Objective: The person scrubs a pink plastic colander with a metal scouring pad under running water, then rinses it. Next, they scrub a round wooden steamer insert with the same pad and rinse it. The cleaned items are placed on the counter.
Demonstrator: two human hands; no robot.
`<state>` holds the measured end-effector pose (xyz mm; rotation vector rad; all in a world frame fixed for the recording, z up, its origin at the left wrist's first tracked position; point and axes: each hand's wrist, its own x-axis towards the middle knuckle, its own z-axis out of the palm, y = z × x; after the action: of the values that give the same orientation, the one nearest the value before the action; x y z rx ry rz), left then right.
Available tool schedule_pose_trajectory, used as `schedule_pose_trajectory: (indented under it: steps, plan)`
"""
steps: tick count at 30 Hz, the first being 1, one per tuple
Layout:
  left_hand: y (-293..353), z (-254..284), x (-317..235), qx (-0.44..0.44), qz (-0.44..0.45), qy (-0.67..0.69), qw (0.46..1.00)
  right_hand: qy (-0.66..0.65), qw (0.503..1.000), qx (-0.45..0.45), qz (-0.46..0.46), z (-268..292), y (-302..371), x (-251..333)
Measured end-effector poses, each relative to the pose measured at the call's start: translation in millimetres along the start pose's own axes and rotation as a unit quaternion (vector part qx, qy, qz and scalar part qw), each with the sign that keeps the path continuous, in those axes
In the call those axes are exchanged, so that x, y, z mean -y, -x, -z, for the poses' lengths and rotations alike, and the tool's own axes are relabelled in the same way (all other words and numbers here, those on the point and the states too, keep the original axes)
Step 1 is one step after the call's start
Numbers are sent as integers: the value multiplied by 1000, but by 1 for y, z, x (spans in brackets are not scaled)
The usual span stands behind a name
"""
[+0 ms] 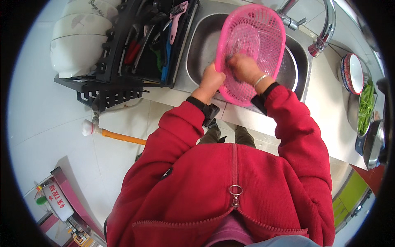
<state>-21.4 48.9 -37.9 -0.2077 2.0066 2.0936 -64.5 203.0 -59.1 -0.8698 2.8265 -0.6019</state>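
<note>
A pink plastic mesh basket (269,43) is held tilted over the steel sink (204,39). My left hand (210,83) is closed on the basket's left rim. Inside the basket, my right hand (245,70) has its fingers bent against the mesh, around a small dark thing too blurred to name. Wet glints show on the mesh beside it. Below the basket, the pale round rim of a bowl or basin (294,66) shows in the sink; the basket hides the rest.
A chrome faucet (325,35) rises at the back right. On the left, a black rack (117,78) holds stacked white bowls (76,53) and utensils. Further right on the counter (325,99) stand patterned bowls (352,74) and a dish of green vegetables (365,109).
</note>
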Motion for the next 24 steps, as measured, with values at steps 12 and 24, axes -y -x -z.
schedule_pose_trajectory:
  steps: [12, 24]
  plan:
    - [-5, -6, 4, 61, 41, 83, 994, -108, 978, -137, -117, 32, -27, -8]
    - [-39, 12, -14, -68, -26, -39, 997, -7, 991, -68, -119, 62, 90, -3]
